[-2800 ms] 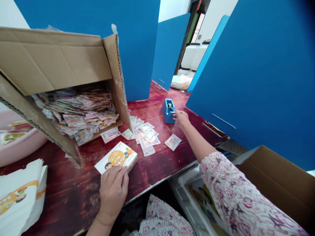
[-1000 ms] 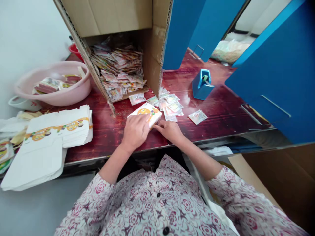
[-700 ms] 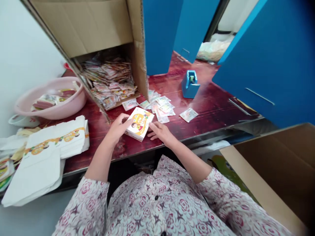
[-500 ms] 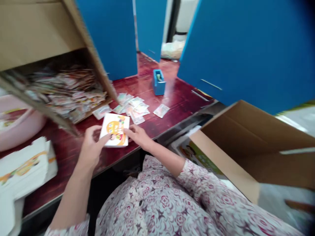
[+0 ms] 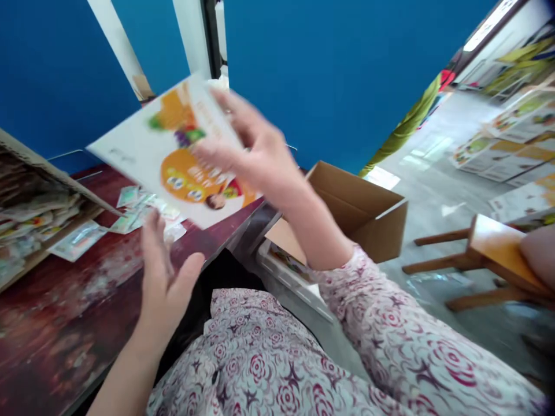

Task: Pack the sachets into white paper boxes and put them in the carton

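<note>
My right hand point(image 5: 260, 150) grips a flat white box point(image 5: 134, 144) printed with orange fruit pictures. The thumb lies across its printed face, and the fingers go around the far edge, partly hidden. The box is tilted and raised above the table point(image 5: 108, 300), somewhat smeared by motion. Below and to the left of it, my left hand point(image 5: 162, 289) is open, with thumb and fingers apart and nothing in it. Small clear packets point(image 5: 130, 216) lie loose on the dark red table behind my left hand.
At far left a cardboard carton point(image 5: 93, 199) holds many packets. An open cardboard carton point(image 5: 385, 228) stands low at my right, past the table edge. Farther right are a wooden stool point(image 5: 489, 237) and stacked printed cartons point(image 5: 511, 156). Blue panels point(image 5: 338, 75) rise behind the table.
Both hands held the white box low over the table. Now the left hand has let go, and my right hand has lifted the box. The view has turned to the right.
</note>
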`<state>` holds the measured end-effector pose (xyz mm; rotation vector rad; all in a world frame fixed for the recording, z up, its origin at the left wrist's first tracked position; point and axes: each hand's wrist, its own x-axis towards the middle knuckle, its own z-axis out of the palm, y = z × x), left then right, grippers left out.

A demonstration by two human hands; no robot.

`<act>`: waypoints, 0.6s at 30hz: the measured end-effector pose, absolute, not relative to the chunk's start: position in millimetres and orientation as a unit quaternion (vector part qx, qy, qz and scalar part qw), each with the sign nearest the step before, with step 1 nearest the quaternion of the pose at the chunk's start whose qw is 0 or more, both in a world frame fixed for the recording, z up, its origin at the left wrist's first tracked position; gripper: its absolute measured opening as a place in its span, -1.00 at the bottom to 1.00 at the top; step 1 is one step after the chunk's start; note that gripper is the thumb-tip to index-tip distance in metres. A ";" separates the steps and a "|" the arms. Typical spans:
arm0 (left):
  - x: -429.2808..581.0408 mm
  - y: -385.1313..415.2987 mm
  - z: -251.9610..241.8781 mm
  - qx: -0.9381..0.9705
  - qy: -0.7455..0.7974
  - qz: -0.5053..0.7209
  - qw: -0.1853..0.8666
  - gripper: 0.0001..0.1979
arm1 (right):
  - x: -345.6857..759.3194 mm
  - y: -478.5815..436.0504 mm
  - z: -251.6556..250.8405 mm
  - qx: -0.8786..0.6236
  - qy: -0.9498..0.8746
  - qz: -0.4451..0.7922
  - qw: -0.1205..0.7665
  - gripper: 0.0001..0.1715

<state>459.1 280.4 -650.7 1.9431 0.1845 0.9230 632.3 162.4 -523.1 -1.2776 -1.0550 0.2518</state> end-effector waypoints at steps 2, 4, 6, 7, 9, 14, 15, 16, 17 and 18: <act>466.9 270.1 -662.1 0.860 0.048 0.304 0.407 -0.33 | 660.4 129.7 -498.8 -0.590 -0.495 0.033 0.637 -0.42; 474.6 260.4 -674.8 0.898 -0.020 0.264 0.350 -0.47 | 687.2 94.3 -483.0 -0.671 -0.482 0.053 0.561 -0.57; 484.5 251.6 -686.8 0.914 -0.082 0.242 0.316 -0.55 | 711.7 59.4 -476.4 -0.779 -0.433 0.087 0.444 -0.49; 490.6 247.5 -691.9 0.918 -0.106 0.234 0.303 -0.56 | 722.7 43.2 -476.5 -0.838 -0.403 0.091 0.357 -0.40; 505.2 239.1 -699.6 0.927 -0.142 0.216 0.273 -0.57 | 741.7 15.3 -483.0 -0.914 -0.349 0.120 0.166 -0.29; 553.3 212.3 -712.6 0.957 -0.193 0.136 0.170 -0.49 | 776.1 -16.4 -526.2 -0.938 -0.247 0.231 -0.072 -0.29; 563.2 206.4 -716.5 0.959 -0.207 0.119 0.155 -0.47 | 782.6 -15.9 -537.5 -0.937 -0.238 0.237 -0.094 -0.29; 572.3 200.8 -721.2 0.959 -0.222 0.104 0.142 -0.46 | 789.4 -13.3 -549.4 -0.935 -0.234 0.241 -0.115 -0.28; 580.1 195.9 -726.4 0.959 -0.235 0.092 0.133 -0.46 | 796.6 -9.0 -561.8 -0.931 -0.235 0.245 -0.133 -0.27; 586.4 192.1 -731.9 0.958 -0.244 0.082 0.125 -0.48 | 804.1 -3.2 -574.7 -0.926 -0.239 0.251 -0.149 -0.25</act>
